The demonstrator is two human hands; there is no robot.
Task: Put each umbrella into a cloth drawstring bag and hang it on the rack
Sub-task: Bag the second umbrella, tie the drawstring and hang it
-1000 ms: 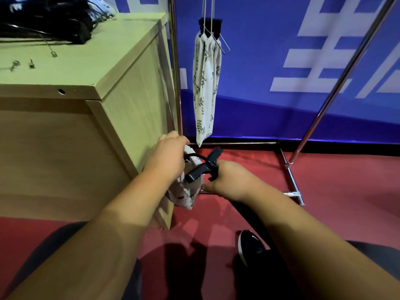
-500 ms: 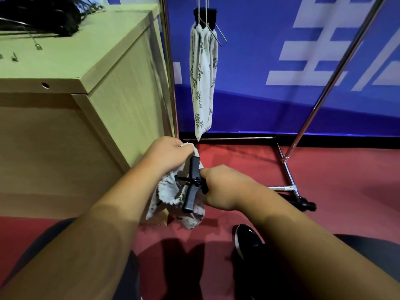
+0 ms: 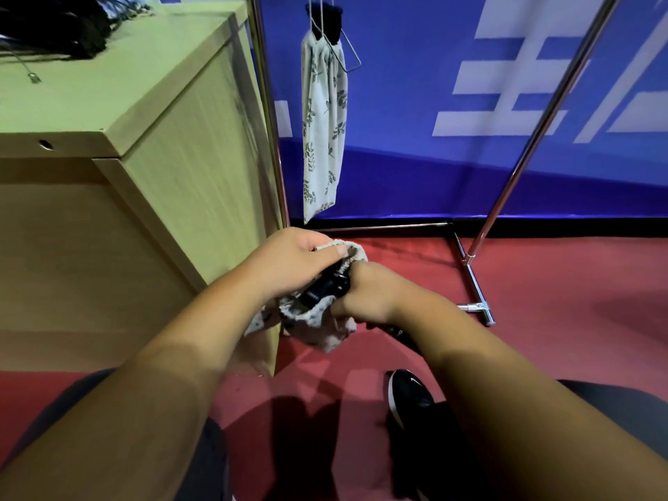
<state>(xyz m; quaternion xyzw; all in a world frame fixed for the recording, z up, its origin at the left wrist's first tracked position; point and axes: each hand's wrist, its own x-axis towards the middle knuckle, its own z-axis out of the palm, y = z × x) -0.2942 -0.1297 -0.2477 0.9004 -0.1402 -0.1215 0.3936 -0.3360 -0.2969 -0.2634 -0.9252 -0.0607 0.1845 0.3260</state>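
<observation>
- While the left hand [image 3: 292,260] pinches the upper rim of the crumpled leaf-print cloth drawstring bag [image 3: 318,321] between its thumb and curled fingers, the right hand [image 3: 372,294] curls its fingers round the opposite rim.
- The folded black umbrella [image 3: 323,290] sits in the bag's mouth between both hands, its end showing, low above the red floor [image 3: 542,301].
- A second leaf-print bag [image 3: 323,132] hangs from a wire hanger [image 3: 343,52] on the chrome rack [image 3: 535,139], beside the pale wooden cabinet [image 3: 188,139].
</observation>
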